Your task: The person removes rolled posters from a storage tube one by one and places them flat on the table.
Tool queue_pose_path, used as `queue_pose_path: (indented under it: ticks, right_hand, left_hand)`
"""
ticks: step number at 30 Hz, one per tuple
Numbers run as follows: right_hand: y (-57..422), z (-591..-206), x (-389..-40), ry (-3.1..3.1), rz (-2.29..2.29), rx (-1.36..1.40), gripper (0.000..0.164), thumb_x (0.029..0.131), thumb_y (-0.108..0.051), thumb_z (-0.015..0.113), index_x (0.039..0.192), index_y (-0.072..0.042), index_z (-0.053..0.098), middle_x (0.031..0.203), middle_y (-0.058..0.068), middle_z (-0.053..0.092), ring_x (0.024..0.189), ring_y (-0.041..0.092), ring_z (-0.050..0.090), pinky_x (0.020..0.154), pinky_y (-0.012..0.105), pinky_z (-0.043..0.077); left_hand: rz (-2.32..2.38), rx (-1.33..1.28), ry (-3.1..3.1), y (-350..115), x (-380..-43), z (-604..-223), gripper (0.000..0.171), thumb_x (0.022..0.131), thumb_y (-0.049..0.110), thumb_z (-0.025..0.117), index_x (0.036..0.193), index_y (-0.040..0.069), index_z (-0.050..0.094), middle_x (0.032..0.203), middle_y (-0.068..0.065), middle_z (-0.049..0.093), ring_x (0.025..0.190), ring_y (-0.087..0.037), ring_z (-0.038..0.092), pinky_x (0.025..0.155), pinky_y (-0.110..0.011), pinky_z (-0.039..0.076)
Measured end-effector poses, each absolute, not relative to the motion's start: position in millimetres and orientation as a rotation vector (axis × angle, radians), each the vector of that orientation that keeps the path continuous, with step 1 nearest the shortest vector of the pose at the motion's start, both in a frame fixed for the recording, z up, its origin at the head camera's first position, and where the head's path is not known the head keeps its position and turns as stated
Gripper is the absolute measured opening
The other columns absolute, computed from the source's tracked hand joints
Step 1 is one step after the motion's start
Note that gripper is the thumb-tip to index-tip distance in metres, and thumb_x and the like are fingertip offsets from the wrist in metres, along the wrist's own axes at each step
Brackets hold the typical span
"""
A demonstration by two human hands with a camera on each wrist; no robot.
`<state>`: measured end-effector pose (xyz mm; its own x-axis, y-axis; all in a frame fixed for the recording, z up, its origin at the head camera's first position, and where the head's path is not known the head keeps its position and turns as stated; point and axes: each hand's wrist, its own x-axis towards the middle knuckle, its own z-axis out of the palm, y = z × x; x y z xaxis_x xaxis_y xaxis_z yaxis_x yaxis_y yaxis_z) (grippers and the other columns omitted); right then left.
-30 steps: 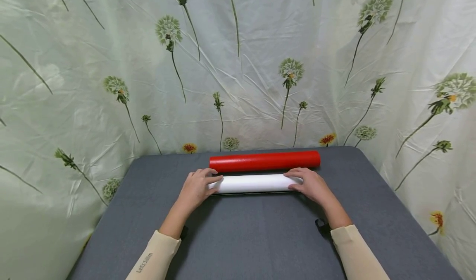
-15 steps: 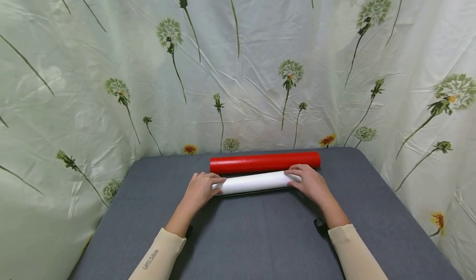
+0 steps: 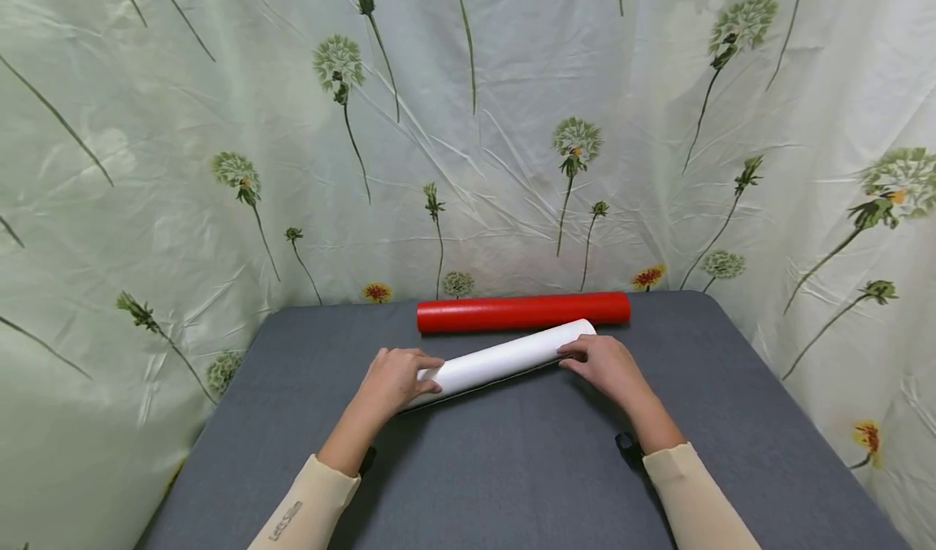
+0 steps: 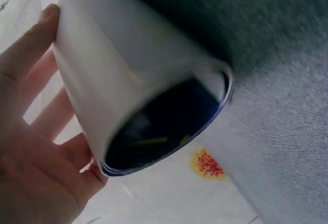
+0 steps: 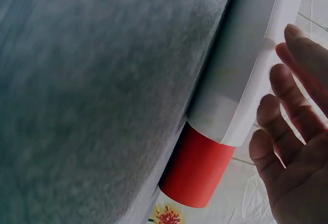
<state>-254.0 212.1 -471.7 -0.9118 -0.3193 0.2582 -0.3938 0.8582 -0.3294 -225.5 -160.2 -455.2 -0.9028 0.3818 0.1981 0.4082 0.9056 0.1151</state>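
A white rolled-up sheet (image 3: 500, 361) lies slanted on the grey table, its right end farther from me than its left. My left hand (image 3: 391, 378) holds its left end between thumb and fingers. The left wrist view looks into the hollow end of the rolled-up sheet (image 4: 92, 65), dark blue inside. Near the roll's right end is my right hand (image 3: 608, 369). In the right wrist view its loosely bent fingers (image 5: 279, 116) lie beside the white surface, with no grip to be seen. Behind it lies a red roll (image 3: 522, 312).
The grey cloth-covered table (image 3: 512, 469) stretches toward me and out to both sides. A floral curtain (image 3: 468, 152) hangs right behind its far edge and along the sides. Dark straps (image 3: 627, 444) with cameras sit at the wrists.
The white rolled-up sheet has turned from nearly level to slanted; its left end came nearer to me and its right end moved away. My right hand has loosened from it. The red roll stays put.
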Motion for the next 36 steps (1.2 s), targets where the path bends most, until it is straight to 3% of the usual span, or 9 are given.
queue_pose_path:
  ticks: [6,10,16,22,28,36]
  right_hand:
    - [204.8,-474.3,-258.2,-2.874,0.596,0.595,0.022,0.090,-0.022,0.085,0.111,-0.017,0.084,0.081,-0.005,0.075,0.070,0.008,0.061,0.068,0.033,0.051]
    - [198.1,-475.6,-264.1,-2.916,0.637,0.587,0.027,0.093,-0.024,0.082,0.119,-0.017,0.082,0.084,-0.004,0.076,0.070,0.007,0.061,0.069,0.031,0.051]
    - [189.1,-475.4,-271.5,-2.956,0.732,0.529,0.028,0.097,-0.026,0.078,0.123,-0.016,0.080,0.088,-0.002,0.078,0.071,0.008,0.061,0.071,0.033,0.052]
    - [183.4,-474.4,-273.5,-2.950,0.821,0.494,0.020,0.099,-0.025,0.076,0.115,-0.014,0.078,0.094,0.002,0.081,0.080,0.014,0.070,0.079,0.039,0.057]
    - [179.2,-476.5,-273.0,-2.936,0.944,0.518,0.021,0.099,-0.020,0.075,0.118,-0.011,0.075,0.102,0.005,0.082,0.087,0.016,0.073,0.077,0.037,0.057]
    - [170.2,-475.1,-274.1,-2.962,1.033,0.485,0.027,0.100,-0.023,0.074,0.125,-0.012,0.071,0.107,0.007,0.081,0.082,0.014,0.068,0.073,0.034,0.054]
  left_hand:
    - [-0.336,-0.598,-2.996,-152.4,-216.0,-450.5,0.044,0.081,0.043,0.091,0.121,0.026,0.083,0.107,-0.001,0.083,0.085,-0.017,0.074,0.070,-0.035,0.055]
    - [-0.439,-0.626,-3.020,-146.3,-209.9,-450.0,0.048,0.081,0.045,0.091,0.124,0.025,0.081,0.093,0.004,0.080,0.072,-0.010,0.065,0.059,-0.027,0.048]
    - [-0.556,-0.714,-3.052,-135.6,-202.8,-449.5,0.059,0.082,0.047,0.089,0.134,0.023,0.075,0.074,0.012,0.064,0.062,-0.005,0.052,0.054,-0.023,0.042]
    - [-0.658,-0.800,-3.089,-121.9,-194.6,-446.2,0.067,0.084,0.044,0.089,0.144,0.024,0.068,0.067,0.010,0.058,0.059,-0.005,0.051,0.056,-0.024,0.043]
    - [-0.765,-0.899,-3.106,-104.5,-181.1,-446.4,0.069,0.086,0.038,0.088,0.149,0.023,0.064,0.059,0.009,0.054,0.053,-0.003,0.045,0.053,-0.023,0.038]
    - [-0.664,-0.807,-3.124,-72.7,-168.4,-444.4,0.076,0.084,0.047,0.089,0.148,0.016,0.064,0.067,0.004,0.067,0.058,-0.005,0.055,0.057,-0.025,0.045]
